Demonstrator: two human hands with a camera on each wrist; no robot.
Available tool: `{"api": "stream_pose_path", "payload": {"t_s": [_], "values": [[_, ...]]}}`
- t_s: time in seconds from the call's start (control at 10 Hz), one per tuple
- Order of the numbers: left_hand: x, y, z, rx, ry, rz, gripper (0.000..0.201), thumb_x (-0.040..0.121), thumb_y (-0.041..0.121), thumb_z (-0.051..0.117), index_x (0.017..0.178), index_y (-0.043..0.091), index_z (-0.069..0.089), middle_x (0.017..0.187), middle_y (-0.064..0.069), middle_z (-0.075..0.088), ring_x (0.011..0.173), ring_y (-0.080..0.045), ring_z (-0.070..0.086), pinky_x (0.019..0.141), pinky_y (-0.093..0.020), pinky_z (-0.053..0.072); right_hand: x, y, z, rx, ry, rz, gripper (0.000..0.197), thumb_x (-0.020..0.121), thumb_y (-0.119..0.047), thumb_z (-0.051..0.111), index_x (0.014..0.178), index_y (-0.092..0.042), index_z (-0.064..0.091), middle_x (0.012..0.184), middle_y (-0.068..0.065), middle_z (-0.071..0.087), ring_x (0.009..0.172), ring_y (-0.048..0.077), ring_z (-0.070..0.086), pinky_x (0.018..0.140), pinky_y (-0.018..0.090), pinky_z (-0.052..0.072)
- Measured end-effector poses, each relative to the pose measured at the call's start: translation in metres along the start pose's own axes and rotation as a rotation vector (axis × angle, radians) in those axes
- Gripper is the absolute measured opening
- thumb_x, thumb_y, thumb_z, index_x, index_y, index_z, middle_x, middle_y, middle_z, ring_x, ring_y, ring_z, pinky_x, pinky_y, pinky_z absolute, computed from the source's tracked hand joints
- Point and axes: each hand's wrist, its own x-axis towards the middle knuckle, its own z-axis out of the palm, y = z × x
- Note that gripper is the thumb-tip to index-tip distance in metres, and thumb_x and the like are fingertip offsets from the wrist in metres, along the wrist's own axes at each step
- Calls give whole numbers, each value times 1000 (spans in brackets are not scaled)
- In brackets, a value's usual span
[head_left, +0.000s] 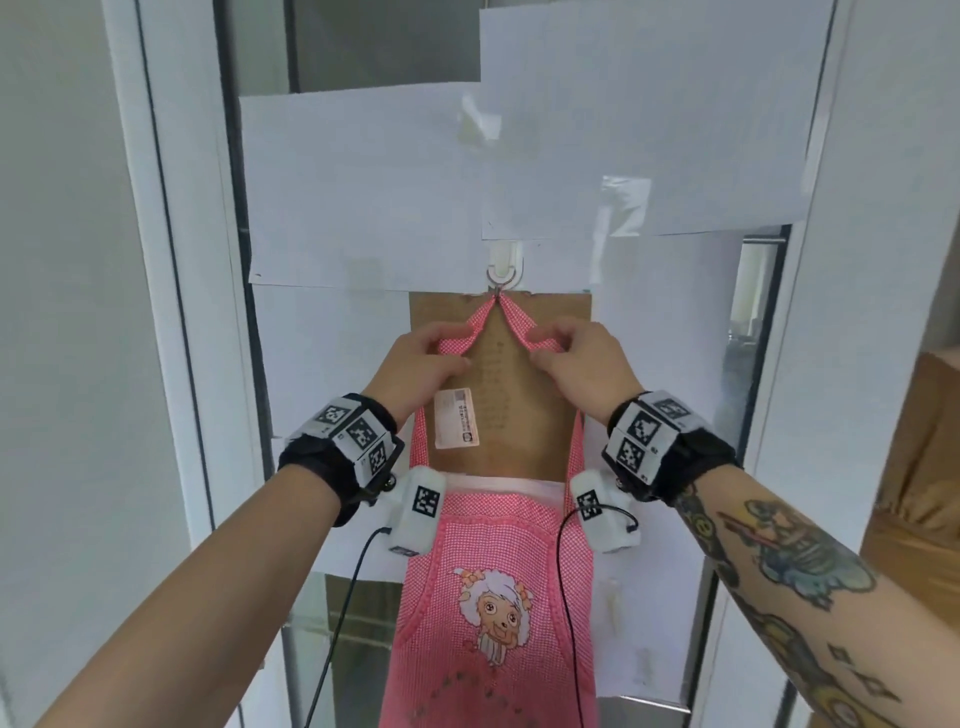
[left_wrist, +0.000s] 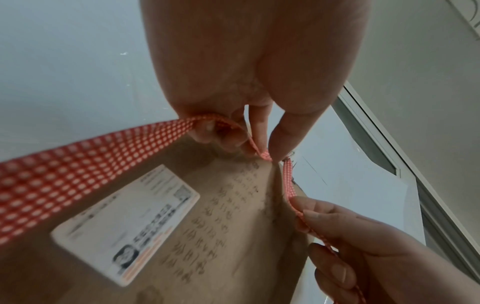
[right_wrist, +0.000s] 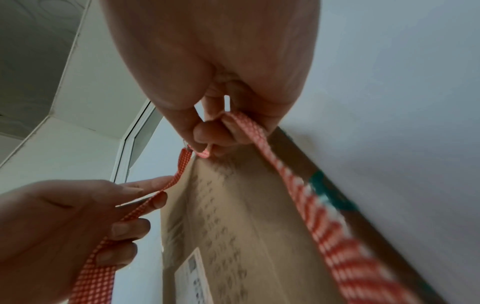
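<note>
The apron (head_left: 493, 597) — pink check, with a cartoon sheep on the bib — hangs flat against a sheet of cardboard (head_left: 524, 415) fixed to a glass panel; its neck strap (head_left: 521, 325) comes to a point over the metal prong of a small white hook (head_left: 502, 270). The left hand (head_left: 421, 364) pinches the strap's left side between thumb and curled fingers just below the hook; the right hand (head_left: 587, 364) pinches the right side in the same way; the wrist views show the band folded narrow inside each pinch.

As I judge it, the strap sits on the prong and the bib hangs straight; if the apron is going up, only letting go and checking that the loop stays seated is left; if it is coming down, the lift off the prong is not yet made — I cannot tell which way the work runs.

There is little slack at the hook, since the strap is drawn tight there; freeing it would call for a short rise and a pull towards the person. The lower edge of the white paper (head_left: 363, 182) lies just above the hook; the white frame (head_left: 171, 260) stands well apart from the hands; a label (head_left: 457, 418) sits just beneath the left hand; the wrist-camera cable (head_left: 345, 608) dangles near the bib's side and could brush it.
</note>
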Motion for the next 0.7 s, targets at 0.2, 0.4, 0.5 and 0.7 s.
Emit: {"api": "stream_pose_path", "payload": {"t_s": [0.2, 0.4, 0.5, 0.7], "values": [[-16, -24, 8, -27, 14, -61, 32, 79, -4, 62, 99, 20, 55, 85, -2, 59, 71, -16, 58, 66, -28, 49, -27, 17, 21, 127, -33, 128, 14, 89, -14, 55, 100, -19, 48, 80, 6, 66, 59, 24, 67, 63, 41, 57], [-22, -39, 8, -55, 37, -126, 34, 80, 0, 63, 107, 17, 50, 96, -11, 62, 88, -26, 64, 75, -35, 51, -40, 34, 31, 168, 5, 204, 3, 87, -20, 60, 89, -20, 58, 87, 3, 68, 78, 24, 68, 76, 40, 56], [-26, -46, 9, -60, 30, -134, 29, 81, 1, 63, 100, 21, 53, 88, -6, 62, 92, -30, 66, 82, -42, 53, -44, 41, 33, 167, -18, 221, 12, 86, -22, 60, 75, -26, 59, 75, -2, 65, 73, 21, 63, 79, 44, 56], [-34, -61, 10, -49, 73, -146, 24, 80, 2, 61, 93, 22, 60, 95, -3, 65, 95, -24, 63, 89, -37, 51, -53, 54, 41, 187, -19, 261, 10, 84, -23, 60, 75, -27, 61, 81, 0, 68, 84, 25, 67, 87, 49, 54]]}}
